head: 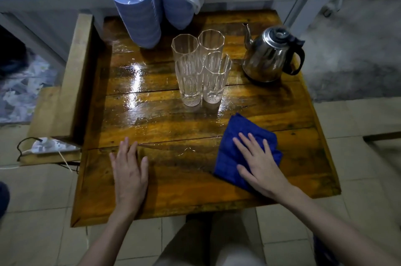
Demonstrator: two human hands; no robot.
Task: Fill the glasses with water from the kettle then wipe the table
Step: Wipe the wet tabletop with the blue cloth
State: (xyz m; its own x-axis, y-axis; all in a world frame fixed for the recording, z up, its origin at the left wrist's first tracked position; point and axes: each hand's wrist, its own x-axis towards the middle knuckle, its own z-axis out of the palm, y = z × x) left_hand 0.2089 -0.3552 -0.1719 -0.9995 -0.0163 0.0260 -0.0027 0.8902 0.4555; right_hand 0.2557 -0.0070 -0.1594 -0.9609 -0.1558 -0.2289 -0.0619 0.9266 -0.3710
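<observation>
Right hand (259,162) pressed flat, fingers spread, on a folded blue microfibre cloth (238,148); it does not clench the cloth. Left hand (130,170) lies flat and empty on the varnished wooden plank table (173,189), near its front-left corner. The cloth lies on the front-right part of the table, its long axis running from the near edge toward the far right, one corner pointing at the glasses. Four tall clear faceted glasses (200,68) stand clustered, touching, at mid-table. A steel kettle with black handle (272,55) stands beside them to the right, spout pointing left. The surface around the glasses glistens wet. A stack of blue bowls (138,16) stands at the far left.
</observation>
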